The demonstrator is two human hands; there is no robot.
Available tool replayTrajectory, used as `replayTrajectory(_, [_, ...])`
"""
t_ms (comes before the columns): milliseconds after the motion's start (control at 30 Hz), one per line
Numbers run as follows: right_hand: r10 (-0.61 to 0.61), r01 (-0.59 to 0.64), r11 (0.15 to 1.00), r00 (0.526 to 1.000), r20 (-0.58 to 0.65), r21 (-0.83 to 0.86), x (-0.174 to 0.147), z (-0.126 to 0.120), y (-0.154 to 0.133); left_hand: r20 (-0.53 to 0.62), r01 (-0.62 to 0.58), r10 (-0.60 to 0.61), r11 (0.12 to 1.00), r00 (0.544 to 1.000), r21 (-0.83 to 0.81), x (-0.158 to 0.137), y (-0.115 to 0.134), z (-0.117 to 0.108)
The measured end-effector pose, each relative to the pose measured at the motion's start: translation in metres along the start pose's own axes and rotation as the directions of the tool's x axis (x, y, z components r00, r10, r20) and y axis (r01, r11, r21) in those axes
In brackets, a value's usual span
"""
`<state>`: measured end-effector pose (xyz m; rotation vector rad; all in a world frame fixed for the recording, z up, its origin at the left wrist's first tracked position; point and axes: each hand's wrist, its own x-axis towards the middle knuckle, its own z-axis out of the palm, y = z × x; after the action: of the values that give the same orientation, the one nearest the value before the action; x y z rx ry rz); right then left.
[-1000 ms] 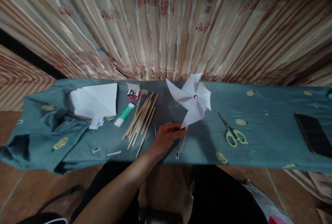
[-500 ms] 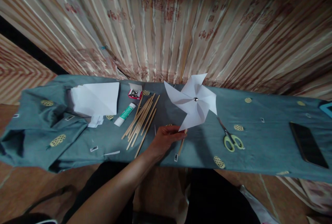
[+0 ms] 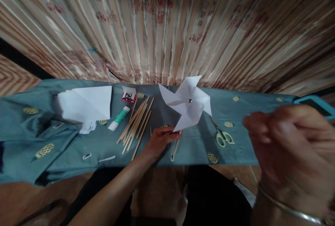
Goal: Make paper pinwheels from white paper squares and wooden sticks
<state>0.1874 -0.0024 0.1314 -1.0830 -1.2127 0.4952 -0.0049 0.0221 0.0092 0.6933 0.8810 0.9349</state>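
Observation:
My left hand [image 3: 162,141] pinches the wooden stick [image 3: 177,147] of a white paper pinwheel [image 3: 180,101], just below its lowest blade. A round silver pin [image 3: 190,100] sits at the pinwheel's centre. Close to the camera on the right, my right hand [image 3: 290,145] is raised, slightly blurred, with its fingers curled into a fist; nothing shows in it. Green-handled scissors [image 3: 222,137] lie right of the pinwheel, their tips partly behind a blade. To the left of my left hand lies a loose bunch of wooden sticks [image 3: 138,121].
A glue stick [image 3: 119,118] and a small red box of metal pins [image 3: 128,95] lie left of the sticks. Farther left are white paper sheets [image 3: 89,102] and paper scraps [image 3: 88,126]. A blue-edged device [image 3: 314,105] is at the far right. A pleated curtain [image 3: 157,27] hangs behind the table.
My right hand has come into view at the right, covering the dark phone. The view has shifted a little to the right. My left hand still holds the pinwheel in the same place.

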Motion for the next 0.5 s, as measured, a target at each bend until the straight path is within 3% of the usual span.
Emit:
replayTrajectory(100, [-0.02, 0.013, 0.998, 0.994, -0.11, -0.06, 0.019, 0.009, 0.031, 0.003, 0.0, 0.0, 1.0, 1.0, 0.007, -0.001, 0.001, 0.001])
replayTrajectory(167, [0.02, -0.041, 0.991, 0.987, -0.162, -0.128, 0.024, 0.012, 0.059, 0.006, 0.015, -0.015, 1.0, 1.0, 0.013, -0.001, 0.0, 0.0])
replayTrajectory(300, [0.217, -0.229, 0.969, 0.968, -0.125, -0.088, 0.018, 0.009, 0.1, 0.002, 0.036, -0.036, 0.999, 0.999, 0.018, -0.001, -0.004, -0.004])
replayTrajectory(500, [0.395, -0.397, 0.916, 0.917, -0.049, -0.057, 0.006, 0.004, 0.112, -0.007, 0.015, -0.015, 1.0, 1.0, -0.01, 0.001, -0.004, -0.006])
